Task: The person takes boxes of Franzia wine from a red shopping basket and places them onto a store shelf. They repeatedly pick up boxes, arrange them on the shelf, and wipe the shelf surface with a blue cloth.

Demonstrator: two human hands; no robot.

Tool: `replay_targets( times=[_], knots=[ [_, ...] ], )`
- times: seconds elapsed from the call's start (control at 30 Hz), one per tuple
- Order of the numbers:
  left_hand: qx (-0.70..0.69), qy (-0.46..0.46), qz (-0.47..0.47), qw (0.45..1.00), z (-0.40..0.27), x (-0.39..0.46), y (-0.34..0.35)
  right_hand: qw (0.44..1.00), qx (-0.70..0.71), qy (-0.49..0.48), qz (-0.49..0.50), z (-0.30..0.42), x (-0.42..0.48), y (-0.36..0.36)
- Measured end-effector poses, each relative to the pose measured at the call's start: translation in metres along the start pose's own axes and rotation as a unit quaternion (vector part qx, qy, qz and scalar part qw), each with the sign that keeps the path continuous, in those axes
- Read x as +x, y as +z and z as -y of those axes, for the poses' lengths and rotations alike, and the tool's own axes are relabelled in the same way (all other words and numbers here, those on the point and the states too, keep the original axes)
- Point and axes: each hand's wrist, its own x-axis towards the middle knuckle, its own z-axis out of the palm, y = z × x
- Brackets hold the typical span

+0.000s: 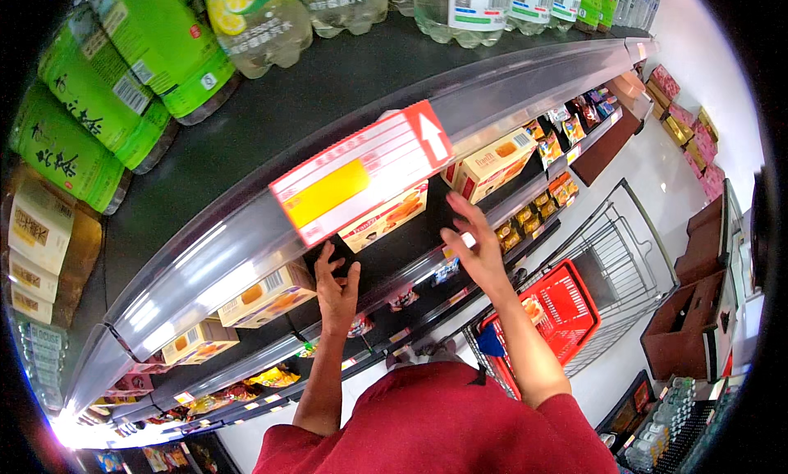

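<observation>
A cream Franzzi biscuit carton sits on the dark shelf in front of me, its upper part hidden behind a red-edged price card. My left hand is just left of that carton, fingers apart and holding nothing. On the other side, my right hand reaches to the shelf with spread fingers and grips nothing; a small white patch shows on one finger. Close above its fingertips lies another Franzzi carton. To the left of my left hand stands a similar carton.
Green-labelled bottles and clear bottles line the shelf above, behind a curved shelf edge. A wire shopping cart with a red basket is at my right. Snack packets fill lower shelves. Brown cabinets stand beyond the cart.
</observation>
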Motion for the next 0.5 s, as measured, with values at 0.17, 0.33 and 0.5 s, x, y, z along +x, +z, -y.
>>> replay_targets(
  times=[0.17, 0.33, 0.5],
  knots=[
    [-0.034, -0.011, 0.045, 0.998, 0.0, 0.008, 0.006, 0.998, 0.017, 0.063, 0.01, -0.033, 0.04, 0.047],
    [0.001, -0.018, 0.034, 0.999, 0.017, 0.009, 0.003, 0.997, -0.033, 0.06, 0.039, -0.032, 0.029, 0.042],
    [-0.046, 0.019, 0.015, 0.999, 0.007, 0.009, 0.001, 0.997, -0.034, 0.053, 0.048, -0.023, 0.005, 0.034]
  ],
)
